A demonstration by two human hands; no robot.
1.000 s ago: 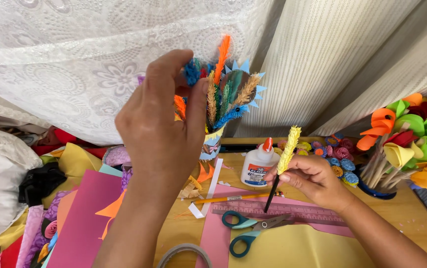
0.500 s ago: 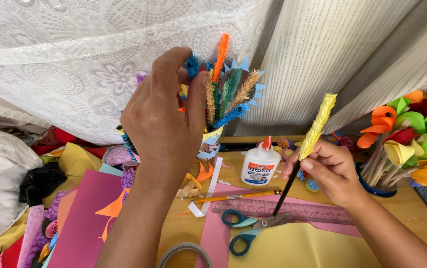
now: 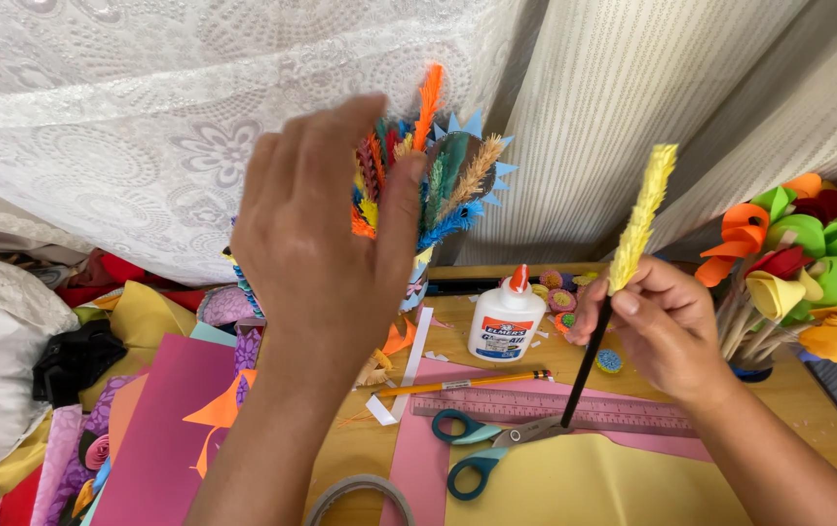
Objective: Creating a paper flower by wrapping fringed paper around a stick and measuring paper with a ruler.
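Reaching to the paper feather bunch (image 3: 438, 175) at twelve o'clock, the left hand (image 3: 326, 244) touches it with spread fingers. The right hand (image 3: 657, 326) pinches a yellow fringed stick (image 3: 637, 219) at three o'clock, not yet added; many feathers already stand there.

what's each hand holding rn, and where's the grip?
Right hand: yellow fringed paper stem, grip where fringe meets its dark stick. Left hand: spread over the bunch of paper feathers; grip hidden.

Bright, even daylight through lace curtain (image 3: 126, 127); soft shadows; sharp focus; slight blur at left hand (image 3: 326, 234).
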